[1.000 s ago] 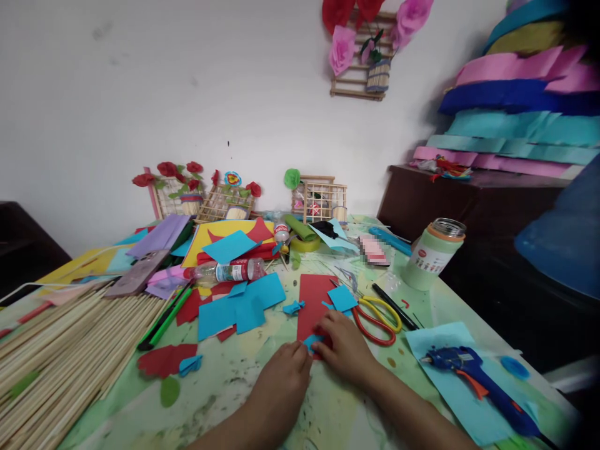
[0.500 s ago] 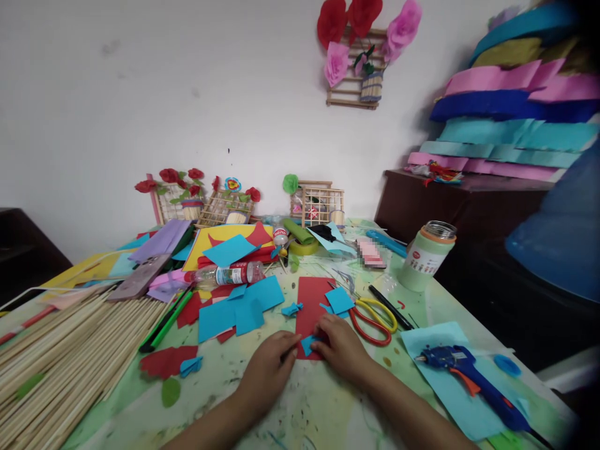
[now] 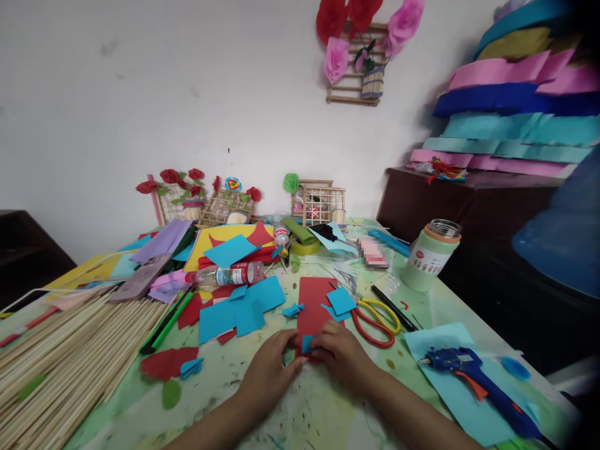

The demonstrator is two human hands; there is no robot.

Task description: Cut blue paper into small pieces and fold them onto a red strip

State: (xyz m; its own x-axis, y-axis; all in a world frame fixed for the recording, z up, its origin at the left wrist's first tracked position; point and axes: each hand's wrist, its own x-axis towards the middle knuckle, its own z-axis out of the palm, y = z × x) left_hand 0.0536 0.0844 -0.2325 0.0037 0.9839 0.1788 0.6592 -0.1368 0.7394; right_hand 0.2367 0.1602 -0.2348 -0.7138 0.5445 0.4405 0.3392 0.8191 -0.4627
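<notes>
A small piece of blue paper point(image 3: 307, 343) is between my two hands, above the near end of a red paper strip point(image 3: 317, 303). My right hand point(image 3: 344, 351) pinches it from the right, its fingers covering part of it. From the left, the thumb and forefinger of my left hand point(image 3: 272, 365) close on its edge. Just beyond my right hand lie blue paper squares point(image 3: 340, 300) on the red strip. Scissors point(image 3: 377, 322) with red and yellow handles rest to the right. A small folded blue paper piece point(image 3: 293, 310) lies left of the strip.
A blue glue gun point(image 3: 478, 375) lies on light-blue paper at right, near a green jar point(image 3: 429, 256). Bamboo sticks point(image 3: 70, 350) spread across the left. Blue paper sheets point(image 3: 248, 312), a plastic bottle point(image 3: 229, 275) and a black pen point(image 3: 394, 308) lie beyond my hands.
Both hands have shifted slightly with the blue paper, and my fingers have drawn closer around it. The view has turned a little to the left.
</notes>
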